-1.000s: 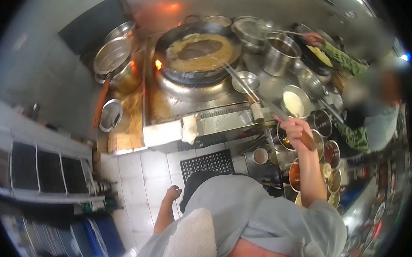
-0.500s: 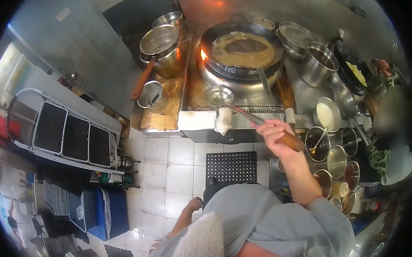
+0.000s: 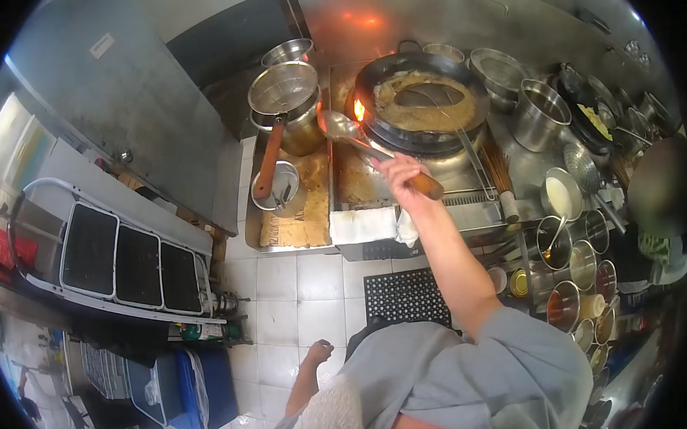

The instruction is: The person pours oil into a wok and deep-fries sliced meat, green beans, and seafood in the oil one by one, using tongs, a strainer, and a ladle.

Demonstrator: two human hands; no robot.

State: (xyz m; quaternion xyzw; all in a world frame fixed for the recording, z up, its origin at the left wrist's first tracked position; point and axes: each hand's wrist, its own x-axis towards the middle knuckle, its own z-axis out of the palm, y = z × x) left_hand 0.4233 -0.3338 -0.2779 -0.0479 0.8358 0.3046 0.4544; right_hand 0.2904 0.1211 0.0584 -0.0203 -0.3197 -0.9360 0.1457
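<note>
In the head view, my right hand (image 3: 405, 182) is closed round the wooden handle of a ladle (image 3: 340, 126). The ladle's metal bowl hangs between a wok (image 3: 366, 73) and a pot (image 3: 305, 138), close to the flame at the wok's left side. Foamy brown liquid fills the wok, and a wire skimmer (image 3: 471, 157) lies in it with its handle over the near rim. Across the pot rests a strainer (image 3: 283, 88), its wooden handle pointing towards me. My left hand (image 3: 319, 351) hangs low at my side, fingers curled in, with nothing visible in it.
A small metal pot (image 3: 286, 188) stands on cardboard (image 3: 310, 218) left of the burner. A bamboo brush (image 3: 500, 181) leans at its right. Several sauce containers (image 3: 563, 305) line my right side. A folded step ladder (image 3: 89, 251) is at left; a black mat (image 3: 407, 294) covers floor tiles.
My right hand has carried the ladle up and left, from in front of the wok towards the pot with the strainer. My left hand stays low. The camera view has shifted slightly.
</note>
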